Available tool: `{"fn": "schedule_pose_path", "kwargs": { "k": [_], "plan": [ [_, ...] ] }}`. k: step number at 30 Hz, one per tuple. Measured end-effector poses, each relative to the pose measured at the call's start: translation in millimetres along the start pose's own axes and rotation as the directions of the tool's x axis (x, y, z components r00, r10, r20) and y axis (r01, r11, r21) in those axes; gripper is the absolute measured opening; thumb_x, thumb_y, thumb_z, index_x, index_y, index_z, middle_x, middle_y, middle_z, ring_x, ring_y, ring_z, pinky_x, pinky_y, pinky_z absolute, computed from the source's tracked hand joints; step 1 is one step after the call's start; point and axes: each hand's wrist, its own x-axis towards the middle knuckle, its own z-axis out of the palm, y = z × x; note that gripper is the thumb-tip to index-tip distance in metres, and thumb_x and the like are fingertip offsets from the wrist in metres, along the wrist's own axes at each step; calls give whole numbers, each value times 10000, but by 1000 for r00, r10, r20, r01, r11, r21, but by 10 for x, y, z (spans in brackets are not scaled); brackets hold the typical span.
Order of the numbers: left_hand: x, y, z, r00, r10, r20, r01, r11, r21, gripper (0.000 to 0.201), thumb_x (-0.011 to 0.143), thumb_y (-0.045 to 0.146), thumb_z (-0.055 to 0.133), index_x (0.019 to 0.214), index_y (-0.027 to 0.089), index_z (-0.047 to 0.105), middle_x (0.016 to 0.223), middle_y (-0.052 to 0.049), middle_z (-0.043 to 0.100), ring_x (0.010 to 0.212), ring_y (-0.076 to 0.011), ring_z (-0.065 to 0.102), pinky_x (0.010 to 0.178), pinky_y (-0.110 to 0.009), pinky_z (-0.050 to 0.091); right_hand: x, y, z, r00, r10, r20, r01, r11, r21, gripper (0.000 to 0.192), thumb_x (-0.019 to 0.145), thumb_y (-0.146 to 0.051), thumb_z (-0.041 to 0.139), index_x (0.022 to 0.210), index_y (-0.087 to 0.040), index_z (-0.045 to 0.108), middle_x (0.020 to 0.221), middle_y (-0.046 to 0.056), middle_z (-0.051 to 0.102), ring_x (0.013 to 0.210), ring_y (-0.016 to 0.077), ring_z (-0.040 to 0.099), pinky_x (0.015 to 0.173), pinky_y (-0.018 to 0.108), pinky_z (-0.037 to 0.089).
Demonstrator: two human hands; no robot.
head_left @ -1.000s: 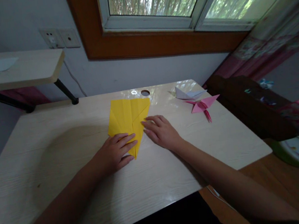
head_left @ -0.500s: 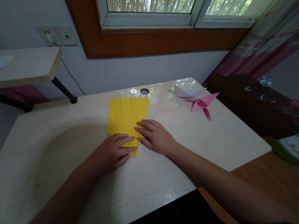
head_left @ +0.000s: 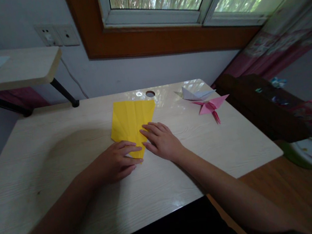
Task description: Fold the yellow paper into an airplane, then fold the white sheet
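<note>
Yellow paper (head_left: pixel 130 121), matte, creased lengthwise w/ folded flaps, tapering to a point at the near end, lies flat mid-desk on pale glossy wood-grain tabletop (head_left: pixel 63 152). Left hand (head_left: pixel 116 161) flat on its near tip, fingers together, covering the point. Right hand (head_left: pixel 161 141) pressing paper's right edge, fingers slightly spread, flat. Pink origami (head_left: pixel 210 106) & white folded piece (head_left: pixel 196 94) well apart at right; shapes hard to make out
</note>
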Motion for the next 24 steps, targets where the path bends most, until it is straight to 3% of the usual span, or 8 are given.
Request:
{"fn": "schedule_pose_path", "kwargs": {
  "k": [13, 20, 24],
  "plan": [
    [14, 49, -31, 998, -2, -55, -5, 992, -128, 343, 956, 207, 593, 1272, 297, 692, 1412, -71, 616, 1373, -265, 511, 1150, -486, 436, -17, -17, -28, 998, 15, -59, -14, 1000, 18, 381, 993, -393, 544, 1327, -223, 619, 1401, 121, 587, 1320, 306, 482, 1136, 529, 377],
    [22, 90, -64, 1000, 3, -15, -6, 977, -213, 388, 931, 167, 604, 1287, 300, 683, 1489, -79, 540, 1390, -265, 492, 1164, -478, 428, -44, -18, -107, 966, -255, -35, 256, 944, 206, 278, 984, -301, 542, 1229, -256, 667, 1268, 73, 648, 1249, 256, 536, 1089, 476, 428],
    [23, 94, -75, 1000, -14, -16, 9, 968, -252, 375, 927, 197, 626, 1279, 306, 692, 1451, -96, 551, 1350, -272, 522, 1125, -460, 468, -32, -17, -115, 963, -268, -23, 265, 931, 251, 263, 996, -308, 534, 1222, -261, 661, 1257, 79, 642, 1205, 246, 562, 1038, 458, 460]
  ]
}}
